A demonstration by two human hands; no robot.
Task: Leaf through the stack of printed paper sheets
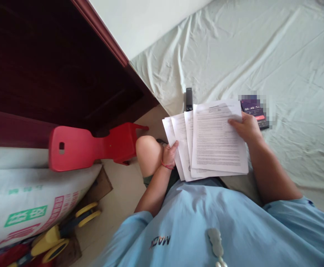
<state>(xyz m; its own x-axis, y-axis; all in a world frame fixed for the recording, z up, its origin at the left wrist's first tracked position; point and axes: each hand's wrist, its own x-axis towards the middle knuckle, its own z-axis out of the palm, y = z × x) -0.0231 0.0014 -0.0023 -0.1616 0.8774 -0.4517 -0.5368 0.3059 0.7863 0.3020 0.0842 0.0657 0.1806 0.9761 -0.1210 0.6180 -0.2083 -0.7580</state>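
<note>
Several printed sheets of paper [217, 144] are fanned out over my lap, overlapping from left to right. My left hand [171, 154] grips the left edge of the leftmost sheets, thumb on top and a red string round the wrist. On the opposite side my right hand [245, 128] pinches the upper right edge of the top sheet, its thumb lying on the print. The fingers of both hands are hidden beneath the paper. Just past my right hand lies a phone [253, 111] with a timer on its screen. A small black device [189, 98] rests beyond the sheets' top edge.
A pale wrinkled sheet [262, 55] covers the bed in front and to the right. Left of my knee stands a red plastic chair [95, 148]. A large printed white sack [34, 207] and a yellow-wheeled toy [50, 241] are at lower left, below dark wooden furniture [53, 66].
</note>
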